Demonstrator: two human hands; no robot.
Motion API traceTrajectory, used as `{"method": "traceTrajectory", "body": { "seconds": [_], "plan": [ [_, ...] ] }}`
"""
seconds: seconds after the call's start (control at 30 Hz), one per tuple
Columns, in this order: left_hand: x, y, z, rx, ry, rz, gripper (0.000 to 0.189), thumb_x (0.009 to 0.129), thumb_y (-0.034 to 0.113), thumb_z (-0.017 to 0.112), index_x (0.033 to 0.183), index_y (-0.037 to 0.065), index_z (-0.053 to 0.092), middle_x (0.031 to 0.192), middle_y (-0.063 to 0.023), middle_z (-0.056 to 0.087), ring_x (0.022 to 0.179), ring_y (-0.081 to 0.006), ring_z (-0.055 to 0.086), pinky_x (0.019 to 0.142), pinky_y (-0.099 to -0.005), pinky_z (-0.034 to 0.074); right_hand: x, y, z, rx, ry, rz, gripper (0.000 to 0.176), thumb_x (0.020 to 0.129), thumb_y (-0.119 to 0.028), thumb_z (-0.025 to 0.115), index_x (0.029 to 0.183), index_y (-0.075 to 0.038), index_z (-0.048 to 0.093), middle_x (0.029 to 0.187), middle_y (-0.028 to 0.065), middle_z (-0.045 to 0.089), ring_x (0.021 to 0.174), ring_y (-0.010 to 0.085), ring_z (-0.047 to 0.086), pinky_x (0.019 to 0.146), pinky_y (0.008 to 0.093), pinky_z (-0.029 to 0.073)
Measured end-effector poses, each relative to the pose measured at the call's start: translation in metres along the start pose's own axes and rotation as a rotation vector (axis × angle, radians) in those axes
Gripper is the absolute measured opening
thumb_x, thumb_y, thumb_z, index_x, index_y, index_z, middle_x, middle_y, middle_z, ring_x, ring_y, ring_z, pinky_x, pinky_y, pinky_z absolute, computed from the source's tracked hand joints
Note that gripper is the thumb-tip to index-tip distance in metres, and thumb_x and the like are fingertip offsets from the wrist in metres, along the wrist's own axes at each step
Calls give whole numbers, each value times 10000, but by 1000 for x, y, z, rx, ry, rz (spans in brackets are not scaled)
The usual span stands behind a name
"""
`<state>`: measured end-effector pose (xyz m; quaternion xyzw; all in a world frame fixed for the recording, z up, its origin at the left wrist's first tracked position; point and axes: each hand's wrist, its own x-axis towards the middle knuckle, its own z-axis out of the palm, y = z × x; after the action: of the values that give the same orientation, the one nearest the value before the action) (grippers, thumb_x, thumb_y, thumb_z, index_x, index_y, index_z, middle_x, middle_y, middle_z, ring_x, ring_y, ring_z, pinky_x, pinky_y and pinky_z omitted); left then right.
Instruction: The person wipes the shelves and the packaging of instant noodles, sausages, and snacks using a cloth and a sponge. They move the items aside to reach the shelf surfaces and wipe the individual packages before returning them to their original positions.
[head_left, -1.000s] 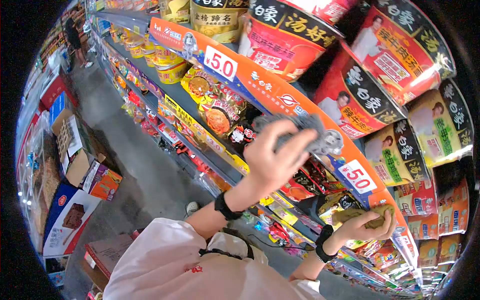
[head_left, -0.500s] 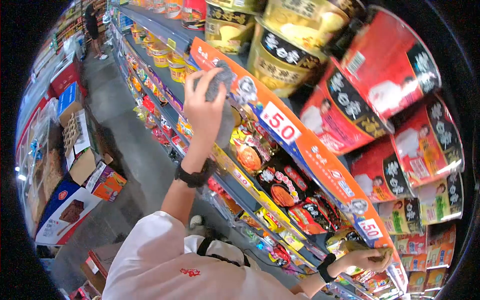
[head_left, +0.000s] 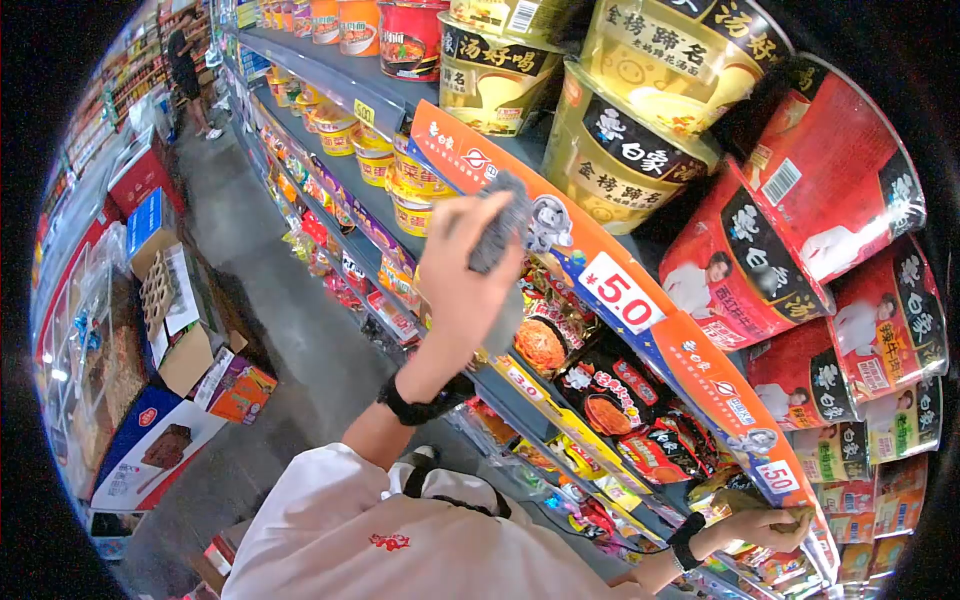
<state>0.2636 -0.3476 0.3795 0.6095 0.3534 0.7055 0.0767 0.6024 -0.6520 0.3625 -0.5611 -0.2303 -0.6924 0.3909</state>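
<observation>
My left hand [head_left: 465, 265] is wrapped round a grey cloth [head_left: 500, 225], which is against or close to the orange shelf strip [head_left: 545, 190]. Part of the cloth hangs below the strip, in front of the noodle packs. To the right of the cloth a white price card [head_left: 621, 292] reads 5.0. At the lower right my right hand [head_left: 765, 527] is closed at the strip's edge, below a second price card [head_left: 776, 477]; a small brownish thing shows at its fingertips, too unclear to name. Both wrists wear black bands.
Gold noodle tubs [head_left: 625, 150] and red noodle tubs [head_left: 740, 255] stack above the strip. Lower shelves hold bagged noodles [head_left: 610, 400]. Across the grey aisle floor [head_left: 300, 350] stand open cartons [head_left: 185, 320] and a blue and white box [head_left: 150, 450]. A person [head_left: 187, 75] stands far back.
The shelf and tubs appear shifted right and down in the view. My left hand still holds the cloth near the strip, slightly nearer the large price card. My right hand stays at the lower edge.
</observation>
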Motion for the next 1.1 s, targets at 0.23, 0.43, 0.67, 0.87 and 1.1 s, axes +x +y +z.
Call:
{"method": "traceTrajectory", "body": {
  "seconds": [0.23, 0.43, 0.67, 0.87, 1.1],
  "plan": [
    [16, -33, -3, 146, 88, 141, 335, 633, 23, 660, 952, 122, 629, 885, -67, 523, 766, -228, 561, 650, -309, 471, -4, 19, 3, -3, 27, 19, 418, 882, -303, 443, 889, 91, 582, 876, 183, 592, 804, 279, 554, 750, 384, 442],
    [56, -82, -15, 148, 188, 50, 324, 663, 45, 639, 982, 97, 625, 879, -79, 544, 779, -232, 573, 674, -320, 470, -1, 15, 4, 25, 4, 40, 461, 875, -347, 450, 883, 94, 584, 849, 179, 598, 796, 280, 561, 760, 390, 439],
    [27, -39, -18, 86, -49, 87, 382, 653, 54, 648, 1030, 94, 610, 904, -87, 550, 826, -244, 571, 684, -312, 469, 0, 0, 6, -6, 36, 45, 471, 886, -353, 436, 879, 93, 585, 885, 180, 595, 825, 293, 558, 771, 399, 440],
    [-12, 2, -9, -40, -238, 209, 413, 620, 88, 678, 1026, 120, 609, 880, -55, 515, 751, -214, 553, 610, -310, 472, -3, 5, 4, -80, 61, 12, 401, 880, -274, 429, 877, 98, 577, 889, 187, 593, 819, 295, 558, 752, 397, 448],
    [40, -50, -18, 193, 5, 169, 321, 682, 88, 648, 1000, 127, 623, 851, -62, 538, 714, -220, 572, 601, -317, 470, -6, 5, -1, -78, -17, 92, 262, 862, -110, 403, 947, 103, 531, 961, 197, 548, 858, 281, 536, 763, 396, 448]
  ]
}}
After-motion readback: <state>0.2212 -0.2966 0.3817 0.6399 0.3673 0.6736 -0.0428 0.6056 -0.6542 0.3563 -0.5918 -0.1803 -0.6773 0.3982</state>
